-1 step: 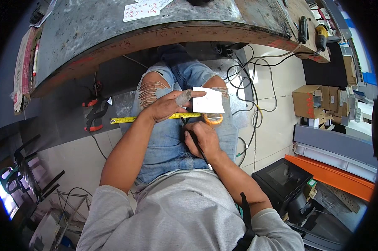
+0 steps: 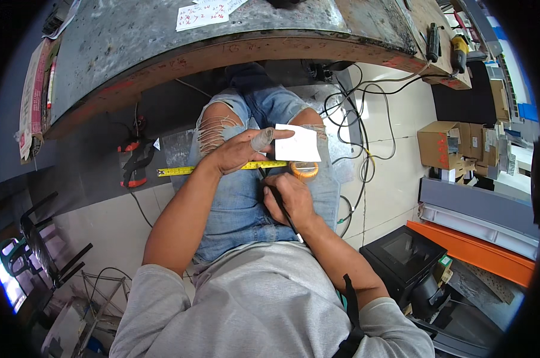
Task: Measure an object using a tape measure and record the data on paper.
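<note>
My left hand lies over my lap with its fingers stretched and spread. One finger is wrapped in grey tape, and another reaches across the upper left part of a white sheet of paper. Beneath this hand runs the yellow blade of a tape measure, partly hidden by it. The orange tape measure case rests on my right thigh, just below the paper. My right hand is closed round a black pen, its front end close to the blade's lower edge.
A worn metal-topped workbench spans the far side, with written notes on it. Black cables loop over the floor to the right. A red-and-black tool stands left. Cardboard boxes and a black box-shaped appliance stand right.
</note>
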Motion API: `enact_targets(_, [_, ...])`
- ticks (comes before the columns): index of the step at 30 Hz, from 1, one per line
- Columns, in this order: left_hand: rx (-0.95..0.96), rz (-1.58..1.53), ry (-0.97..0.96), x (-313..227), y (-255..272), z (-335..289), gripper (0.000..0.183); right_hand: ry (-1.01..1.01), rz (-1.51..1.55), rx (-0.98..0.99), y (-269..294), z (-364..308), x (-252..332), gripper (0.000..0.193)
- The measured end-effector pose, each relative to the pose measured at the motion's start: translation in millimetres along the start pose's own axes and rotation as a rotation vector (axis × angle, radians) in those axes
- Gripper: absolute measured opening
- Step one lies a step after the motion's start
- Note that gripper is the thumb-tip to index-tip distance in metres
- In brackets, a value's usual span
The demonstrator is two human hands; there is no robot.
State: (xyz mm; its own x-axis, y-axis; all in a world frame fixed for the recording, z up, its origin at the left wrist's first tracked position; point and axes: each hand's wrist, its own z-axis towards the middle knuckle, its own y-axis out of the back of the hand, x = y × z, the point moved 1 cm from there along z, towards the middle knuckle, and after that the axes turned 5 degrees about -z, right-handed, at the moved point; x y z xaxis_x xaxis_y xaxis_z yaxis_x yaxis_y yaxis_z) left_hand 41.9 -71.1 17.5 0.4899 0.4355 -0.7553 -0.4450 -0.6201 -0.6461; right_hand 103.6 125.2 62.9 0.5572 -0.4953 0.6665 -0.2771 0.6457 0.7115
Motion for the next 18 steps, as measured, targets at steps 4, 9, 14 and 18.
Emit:
enact_targets(4, [-0.026,0.012,0.0,-1.6,-2.4,0.2,0.105,-0.012,0.001,0.008,-0.8,-0.3,-0.4,0.016])
enact_targets(9, [-0.01,0.011,0.003,-1.9,-1.8,0.0,0.106,-0.028,-0.015,0.034,-0.5,0.5,0.9,0.016])
enact_targets(14, [-0.022,0.023,-0.005,-5.4,-5.9,-0.2,0.106,-0.022,-0.015,0.014,-0.9,0.4,0.9,0.017])
enact_targets(18, [-0.038,0.031,-0.013,-6.0,-7.0,-0.7,0.106,-0.025,-0.02,0.022,-1.0,0.3,0.7,0.017])
